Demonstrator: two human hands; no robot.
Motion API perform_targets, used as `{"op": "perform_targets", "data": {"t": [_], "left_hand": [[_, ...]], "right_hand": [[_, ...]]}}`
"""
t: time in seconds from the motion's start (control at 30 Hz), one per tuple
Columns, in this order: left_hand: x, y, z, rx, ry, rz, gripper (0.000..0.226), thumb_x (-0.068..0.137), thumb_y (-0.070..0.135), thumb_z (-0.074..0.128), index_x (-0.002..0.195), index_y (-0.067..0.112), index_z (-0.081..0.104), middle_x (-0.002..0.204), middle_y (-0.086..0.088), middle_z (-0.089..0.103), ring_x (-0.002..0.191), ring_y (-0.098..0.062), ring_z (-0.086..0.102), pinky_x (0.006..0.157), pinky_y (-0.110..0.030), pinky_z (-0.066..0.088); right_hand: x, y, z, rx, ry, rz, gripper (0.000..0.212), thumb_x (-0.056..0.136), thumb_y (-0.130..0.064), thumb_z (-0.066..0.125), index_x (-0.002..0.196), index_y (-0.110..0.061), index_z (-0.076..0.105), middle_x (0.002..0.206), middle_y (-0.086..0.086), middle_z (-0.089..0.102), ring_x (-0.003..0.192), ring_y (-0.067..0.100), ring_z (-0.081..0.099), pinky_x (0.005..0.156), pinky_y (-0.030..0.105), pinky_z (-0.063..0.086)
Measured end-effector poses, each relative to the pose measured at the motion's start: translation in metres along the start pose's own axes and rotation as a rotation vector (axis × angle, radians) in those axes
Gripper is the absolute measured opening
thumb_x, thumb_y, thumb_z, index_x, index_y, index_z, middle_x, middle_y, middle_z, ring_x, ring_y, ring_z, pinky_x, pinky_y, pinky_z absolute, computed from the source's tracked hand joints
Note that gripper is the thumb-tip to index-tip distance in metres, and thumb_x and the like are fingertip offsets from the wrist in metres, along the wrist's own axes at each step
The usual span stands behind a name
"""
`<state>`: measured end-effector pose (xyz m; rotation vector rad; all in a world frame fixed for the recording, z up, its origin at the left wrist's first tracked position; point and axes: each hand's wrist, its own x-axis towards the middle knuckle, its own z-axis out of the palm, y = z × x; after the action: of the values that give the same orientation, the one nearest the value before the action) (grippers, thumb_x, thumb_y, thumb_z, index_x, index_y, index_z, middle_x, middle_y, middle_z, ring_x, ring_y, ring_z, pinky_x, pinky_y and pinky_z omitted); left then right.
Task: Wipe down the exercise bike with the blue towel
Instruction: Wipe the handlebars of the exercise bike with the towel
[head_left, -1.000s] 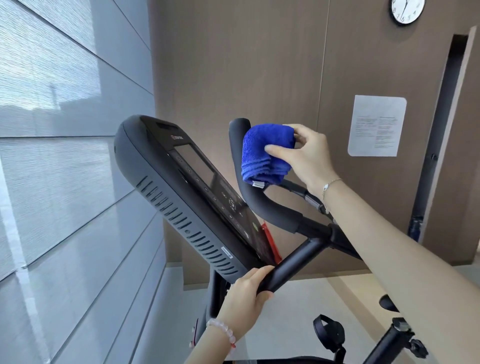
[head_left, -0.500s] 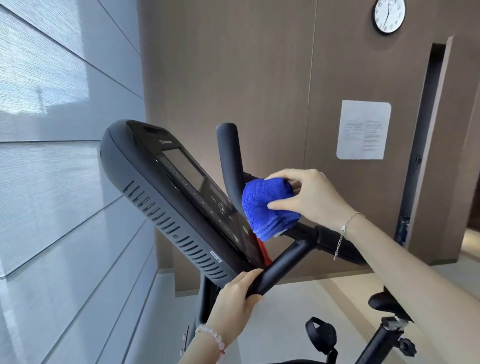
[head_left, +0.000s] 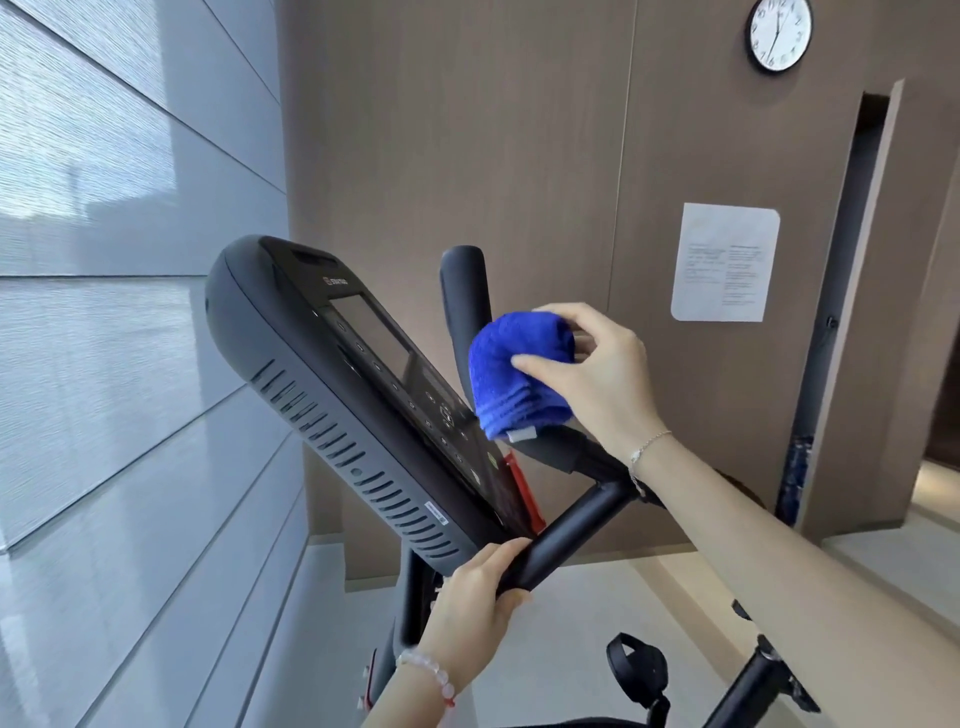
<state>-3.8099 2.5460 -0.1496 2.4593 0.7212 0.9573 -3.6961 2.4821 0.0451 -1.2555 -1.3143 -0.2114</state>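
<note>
So here the right hand (head_left: 597, 374) has the blue towel (head_left: 519, 379) bunched up into a wad, thumb across the front and fingers curled over the top and back, and it's got it wrapped around the upright handlebar (head_left: 465, 296) of the exercise bike (head_left: 311, 395), roughly halfway down where the bar starts to curve. A little white tag pokes out of the bottom edge of the towel. The rounded top of the handlebar sticks up bare above the towel. The left hand (head_left: 472, 597) is down low, gripping the end of the slanted lower bar (head_left: 566, 530), fingers wrapped over it, right under the bottom corner of the big black console. The console leans back to the left, with its screen (head_left: 371, 338) and rows of buttons facing up and vent slots along its side. There's a red piece (head_left: 522, 483) peeking out between the console and the bars, can't tell what it is. There's a thin chain bracelet (head_left: 647, 447) on the right wrist and a pale beaded bracelet (head_left: 431, 670) on the left one. Down at the bottom you can see a pedal (head_left: 636, 670) with a strap loop. Behind it all is a brown panelled wall with a paper notice (head_left: 724, 262) stuck on it, a round clock (head_left: 779, 34) up high, and a dark doorway (head_left: 852, 291) off to the right. The left side is all glossy grey wall panels (head_left: 104, 364).
</note>
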Motion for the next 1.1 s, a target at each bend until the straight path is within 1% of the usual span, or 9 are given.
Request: {"op": "perform_targets", "data": {"t": [0.07, 0.17, 0.23, 0.33, 0.5, 0.6, 0.77, 0.93, 1.1], "left_hand": [[0.000, 0.000, -0.001, 0.002, -0.005, 0.004, 0.046, 0.087, 0.018, 0.057, 0.130, 0.031, 0.046, 0.112, 0.017, 0.055, 0.099, -0.004, 0.053, 0.086, -0.020, 0.040], [0.000, 0.000, -0.001, 0.003, -0.011, 0.001, 0.047, 0.088, 0.018, 0.057, 0.131, 0.030, 0.045, 0.115, 0.015, 0.055, 0.101, -0.005, 0.053, 0.082, -0.011, 0.035], [0.000, 0.001, -0.001, -0.001, -0.011, -0.001, 0.047, 0.088, 0.018, 0.057, 0.132, 0.028, 0.045, 0.117, 0.014, 0.055, 0.102, -0.006, 0.052, 0.080, -0.007, 0.033], [0.000, 0.002, -0.001, -0.004, -0.004, 0.012, 0.046, 0.088, 0.016, 0.057, 0.132, 0.026, 0.045, 0.117, 0.011, 0.055, 0.103, -0.010, 0.053, 0.081, -0.010, 0.033], [-0.001, 0.002, -0.002, -0.009, 0.005, 0.027, 0.046, 0.089, 0.016, 0.057, 0.132, 0.025, 0.046, 0.117, 0.010, 0.055, 0.103, -0.010, 0.053, 0.082, -0.011, 0.032], [-0.001, 0.002, -0.001, -0.015, 0.009, 0.038, 0.045, 0.088, 0.016, 0.058, 0.130, 0.025, 0.047, 0.115, 0.010, 0.056, 0.101, -0.010, 0.054, 0.082, -0.012, 0.034], [-0.001, -0.001, -0.001, -0.009, 0.016, 0.053, 0.044, 0.087, 0.017, 0.059, 0.129, 0.026, 0.048, 0.110, 0.011, 0.056, 0.096, -0.010, 0.055, 0.081, -0.017, 0.038], [0.001, -0.002, 0.000, -0.008, 0.021, 0.056, 0.044, 0.087, 0.018, 0.059, 0.128, 0.027, 0.048, 0.109, 0.012, 0.056, 0.096, -0.009, 0.055, 0.080, -0.018, 0.039], [0.002, -0.004, 0.000, -0.002, 0.004, 0.058, 0.045, 0.087, 0.020, 0.059, 0.130, 0.029, 0.047, 0.107, 0.017, 0.054, 0.095, -0.007, 0.055, 0.081, -0.018, 0.040]], "right_hand": [[0.009, -0.010, 0.009, -0.003, 0.078, -0.060, 0.035, 0.065, -0.023, 0.079, 0.097, -0.032, 0.067, 0.094, -0.017, 0.068, 0.088, 0.009, 0.063, 0.084, 0.037, 0.052], [0.022, -0.024, 0.018, -0.096, 0.151, -0.165, 0.038, 0.067, -0.023, 0.080, 0.102, -0.031, 0.067, 0.095, -0.019, 0.062, 0.087, 0.001, 0.054, 0.080, 0.011, 0.042], [0.023, -0.027, 0.020, -0.208, 0.148, -0.237, 0.040, 0.068, -0.024, 0.079, 0.105, -0.029, 0.067, 0.096, -0.016, 0.060, 0.088, -0.003, 0.047, 0.074, 0.003, 0.034], [0.013, -0.019, 0.017, -0.267, 0.103, -0.298, 0.041, 0.066, -0.021, 0.081, 0.105, -0.025, 0.068, 0.098, -0.009, 0.062, 0.083, 0.004, 0.053, 0.070, 0.011, 0.037], [-0.016, -0.002, 0.007, -0.303, -0.011, -0.362, 0.043, 0.063, -0.014, 0.083, 0.102, -0.023, 0.070, 0.098, -0.006, 0.063, 0.088, 0.019, 0.061, 0.075, 0.033, 0.049], [-0.029, 0.011, -0.002, -0.337, -0.090, -0.381, 0.042, 0.064, -0.010, 0.082, 0.101, -0.025, 0.071, 0.096, -0.008, 0.063, 0.084, 0.022, 0.060, 0.074, 0.030, 0.047], [-0.044, 0.026, -0.023, -0.453, -0.218, -0.462, 0.043, 0.064, 0.001, 0.070, 0.097, -0.027, 0.073, 0.095, -0.010, 0.065, 0.079, 0.018, 0.053, 0.072, 0.016, 0.040], [-0.034, 0.019, -0.036, -0.198, -0.211, -0.141, 0.043, 0.064, -0.007, 0.083, 0.099, -0.029, 0.071, 0.098, -0.013, 0.066, 0.090, 0.007, 0.060, 0.082, 0.021, 0.047], [0.001, 0.013, -0.017, 0.080, -0.068, 0.123, 0.037, 0.065, -0.009, 0.083, 0.093, -0.029, 0.068, 0.095, -0.008, 0.071, 0.093, 0.013, 0.066, 0.085, 0.030, 0.054]]}}
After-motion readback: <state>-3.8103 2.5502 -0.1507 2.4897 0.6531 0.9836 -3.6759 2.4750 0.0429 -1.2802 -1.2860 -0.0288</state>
